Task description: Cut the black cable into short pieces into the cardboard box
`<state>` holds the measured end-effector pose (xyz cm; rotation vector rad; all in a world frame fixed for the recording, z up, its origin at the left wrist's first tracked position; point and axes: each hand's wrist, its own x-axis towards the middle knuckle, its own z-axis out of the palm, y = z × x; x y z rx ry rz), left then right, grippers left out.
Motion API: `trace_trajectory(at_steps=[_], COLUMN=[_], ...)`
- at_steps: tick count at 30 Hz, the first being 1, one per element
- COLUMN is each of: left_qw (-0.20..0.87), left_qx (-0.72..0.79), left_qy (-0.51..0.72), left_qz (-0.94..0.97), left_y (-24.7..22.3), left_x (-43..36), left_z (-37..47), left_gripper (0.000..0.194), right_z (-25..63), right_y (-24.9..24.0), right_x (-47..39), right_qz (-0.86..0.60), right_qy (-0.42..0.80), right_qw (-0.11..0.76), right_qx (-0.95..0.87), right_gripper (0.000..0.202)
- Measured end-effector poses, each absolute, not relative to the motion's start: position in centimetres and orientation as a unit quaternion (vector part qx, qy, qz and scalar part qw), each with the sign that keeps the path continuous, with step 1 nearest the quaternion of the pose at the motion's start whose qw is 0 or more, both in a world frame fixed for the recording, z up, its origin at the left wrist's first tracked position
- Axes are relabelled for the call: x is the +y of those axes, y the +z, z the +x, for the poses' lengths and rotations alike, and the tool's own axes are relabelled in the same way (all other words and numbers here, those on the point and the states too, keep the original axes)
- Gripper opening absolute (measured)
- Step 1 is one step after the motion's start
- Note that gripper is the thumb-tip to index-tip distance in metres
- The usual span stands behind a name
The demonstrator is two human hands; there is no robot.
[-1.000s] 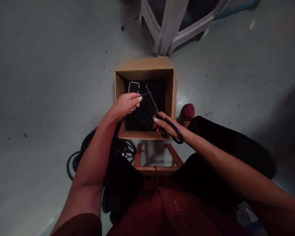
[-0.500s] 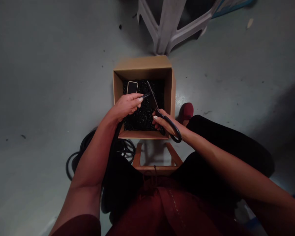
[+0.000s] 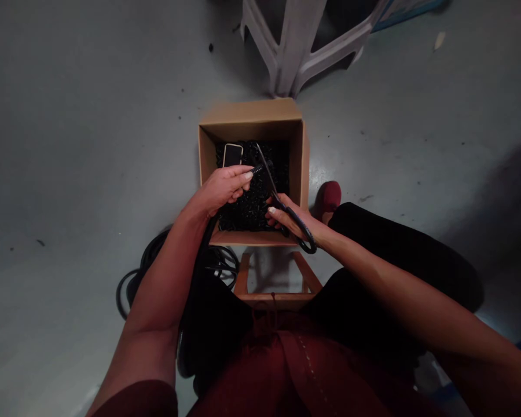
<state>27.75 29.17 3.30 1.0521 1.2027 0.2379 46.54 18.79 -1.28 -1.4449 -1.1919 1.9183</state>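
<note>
My left hand (image 3: 226,186) is closed on a black ribbed tube (image 3: 257,169), whose end sticks out past the fingertips. Black tubing runs back from under this hand toward my lap. In my right hand (image 3: 286,215) are large dark scissors (image 3: 304,229), with blades apart around or beside the tube's end; which of the two is hard to tell. Both hands are over an open cardboard box (image 3: 249,111). Many small black pieces (image 3: 252,208) lie inside it, and a phone with a pale rim (image 3: 233,154) rests on them at the back left.
Beyond the box stands a pale plastic stool (image 3: 295,40). Coiled black tubing (image 3: 125,289) lies on the floor at left. A wooden frame (image 3: 242,275) is between my legs, and a red shoe (image 3: 330,197) is right of the box.
The scissors and my right hand have shifted slightly left, toward my left hand. My left hand has stayed nearly in place, still holding the tube.
</note>
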Motion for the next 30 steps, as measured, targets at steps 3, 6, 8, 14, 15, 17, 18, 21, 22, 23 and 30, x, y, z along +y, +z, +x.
trace_trajectory(at_steps=[3, 6, 8, 14, 15, 17, 18, 21, 22, 23, 30], left_qw=[0.694, 0.701, 0.704, 0.712, 0.715, 0.719, 0.721, 0.725, 0.726, 0.727, 0.716], left_qx=[0.535, 0.53, 0.53, 0.533, 0.533, 0.533, 0.534, 0.532, 0.532, 0.532, 0.542], left_qy=[0.116, 0.123, 0.123, 0.122, 0.124, 0.129, 0.131, 0.136, 0.138, 0.139, 0.126], left_qz=[0.467, 0.461, 0.456, 0.44, 0.435, 0.427, 0.423, 0.415, 0.414, 0.412, 0.422], left_y=[3.18, 3.21, 3.29, 3.65, 3.7, 3.78, 3.81, 3.91, 3.94, 3.97, 4.02], left_x=[29.18, 29.17, 29.15, 29.2, 29.22, 29.24, 29.24, 29.18, 29.16, 29.14, 29.18], left_z=[27.7, 27.7, 27.75, 27.89, 27.88, 27.86, 27.84, 27.83, 27.84, 27.86, 27.94], left_gripper=[0.033, 0.034, 0.034, 0.031, 0.03, 0.029, 0.029, 0.029, 0.029, 0.029, 0.031], right_z=[46.49, 46.47, 46.49, 46.68, 46.74, 46.87, 46.93, 47.07, 47.08, 47.08, 46.89], right_y=[-1.24, -1.23, -1.23, -1.26, -1.26, -1.2, -1.14, -0.93, -0.88, -0.86, -1.32], right_x=[18.8, 18.79, 18.79, 18.78, 18.76, 18.75, 18.75, 18.88, 18.94, 19.0, 19.18], right_qz=[-0.516, -0.492, -0.485, -0.47, -0.46, -0.441, -0.436, -0.432, -0.437, -0.446, -0.503], right_qy=[0.705, 0.723, 0.728, 0.749, 0.758, 0.773, 0.777, 0.777, 0.771, 0.762, 0.711], right_qw=[0.249, 0.269, 0.274, 0.279, 0.282, 0.286, 0.284, 0.274, 0.27, 0.266, 0.26], right_qx=[-0.419, -0.403, -0.399, -0.373, -0.366, -0.356, -0.355, -0.368, -0.377, -0.387, -0.417], right_gripper=[0.042, 0.042, 0.042, 0.044, 0.044, 0.045, 0.045, 0.046, 0.046, 0.046, 0.046])
